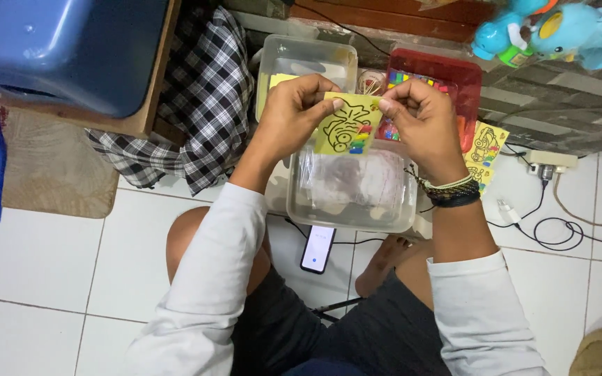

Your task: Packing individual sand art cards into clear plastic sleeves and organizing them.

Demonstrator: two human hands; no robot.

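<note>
One yellow card [346, 124], black outline drawing, partly coloured

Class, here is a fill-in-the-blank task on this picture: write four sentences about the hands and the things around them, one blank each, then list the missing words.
1. Both hands, left hand and right hand, hold a small ____ card with a black outline drawing.
2. Under the card sits a clear plastic ____.
3. A phone lies on the white ____ floor.
4. The right wrist wears several ____.

Missing words: yellow; tub; tiled; bracelets
</note>
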